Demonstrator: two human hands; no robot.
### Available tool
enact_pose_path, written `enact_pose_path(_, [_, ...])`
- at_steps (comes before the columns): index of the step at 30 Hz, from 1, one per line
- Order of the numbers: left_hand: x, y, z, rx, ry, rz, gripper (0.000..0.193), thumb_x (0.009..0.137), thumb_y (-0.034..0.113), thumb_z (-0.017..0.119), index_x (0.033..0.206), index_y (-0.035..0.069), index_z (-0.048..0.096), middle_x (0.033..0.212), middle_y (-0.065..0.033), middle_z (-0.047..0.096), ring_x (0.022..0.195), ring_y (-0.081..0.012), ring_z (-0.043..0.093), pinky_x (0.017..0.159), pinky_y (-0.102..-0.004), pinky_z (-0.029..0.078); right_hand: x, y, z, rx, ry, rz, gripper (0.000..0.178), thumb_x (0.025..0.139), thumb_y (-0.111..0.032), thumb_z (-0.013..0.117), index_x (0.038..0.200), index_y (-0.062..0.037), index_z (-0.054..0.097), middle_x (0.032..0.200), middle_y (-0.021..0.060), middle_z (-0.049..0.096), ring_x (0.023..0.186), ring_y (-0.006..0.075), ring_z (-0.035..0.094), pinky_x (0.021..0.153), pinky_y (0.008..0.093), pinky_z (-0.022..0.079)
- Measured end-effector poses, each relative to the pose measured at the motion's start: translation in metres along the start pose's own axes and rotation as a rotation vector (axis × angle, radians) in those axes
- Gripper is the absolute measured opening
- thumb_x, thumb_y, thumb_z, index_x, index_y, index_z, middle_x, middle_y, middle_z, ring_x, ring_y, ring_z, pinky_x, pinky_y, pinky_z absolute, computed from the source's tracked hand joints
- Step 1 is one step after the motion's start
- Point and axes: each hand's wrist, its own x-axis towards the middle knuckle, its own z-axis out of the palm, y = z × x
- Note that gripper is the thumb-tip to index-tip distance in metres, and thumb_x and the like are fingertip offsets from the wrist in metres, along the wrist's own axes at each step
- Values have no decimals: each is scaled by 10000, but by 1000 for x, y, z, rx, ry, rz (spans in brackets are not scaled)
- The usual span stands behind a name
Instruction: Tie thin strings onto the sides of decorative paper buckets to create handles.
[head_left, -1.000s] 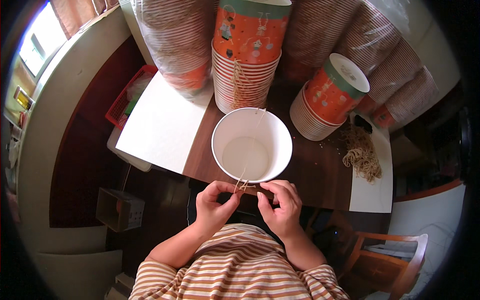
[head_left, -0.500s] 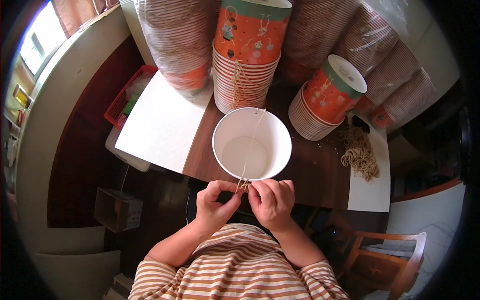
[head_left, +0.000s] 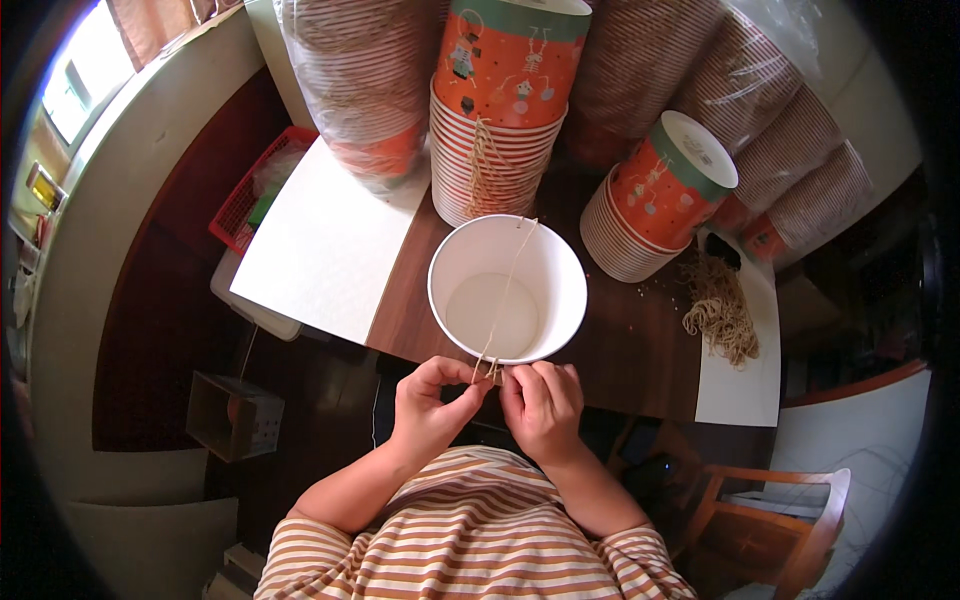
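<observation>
A white paper bucket (head_left: pixel 460 270) sits at the table's near edge, its mouth tilted toward me. A thin tan string (head_left: pixel 511 285) runs from the far rim across the opening to the near rim. There my left hand (head_left: pixel 432 405) pinches the string between thumb and forefinger, close to a small loop or knot. My right hand (head_left: pixel 543 402), fingers curled, pinches the string on the other side of that knot, just below the rim. The exact form of the knot is too small to make out.
Behind the bucket rises a stack of orange and green printed buckets (head_left: pixel 500 150) with strings hanging on it. A shorter stack (head_left: pixel 650 195) stands to the right, beside a bundle of tan strings (head_left: pixel 722 312). Plastic-wrapped stacks (head_left: pixel 355 90) line the back. A wooden chair (head_left: pixel 770 520) is at lower right.
Both hands stay at the near rim and shift only slightly, the right fingers drawing a little closer together. The whole view has moved a touch; the bucket stays in place.
</observation>
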Motion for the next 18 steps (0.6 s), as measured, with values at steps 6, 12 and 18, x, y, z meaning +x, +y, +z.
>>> enact_pose_path(6, [2,0,0,-82,0,-81,81,808,-31,662,863,-14,606,853,-54,672,805,-85,625,745,-220,504,6,-8,8,419,-88,441,87,780,-49,681,852,-28,636,731,95,619,635,255,594,572,344,481])
enact_pose_path(12, [2,-1,-6,-96,-14,-79,78,836,-56,634,888,-35,579,892,-98,666,838,-137,645,786,-258,526,1,-2,16,867,-201,779,121,841,-72,665,928,12,681,807,53,691,697,69,599,632,232,483])
enact_pose_path(18, [2,-1,-7,-84,9,-86,83,832,-54,639,887,-33,581,885,-91,661,834,-131,641,783,-252,524,3,-1,18,1076,-196,871,118,866,-63,639,948,7,687,851,25,693,747,57,600,682,218,486])
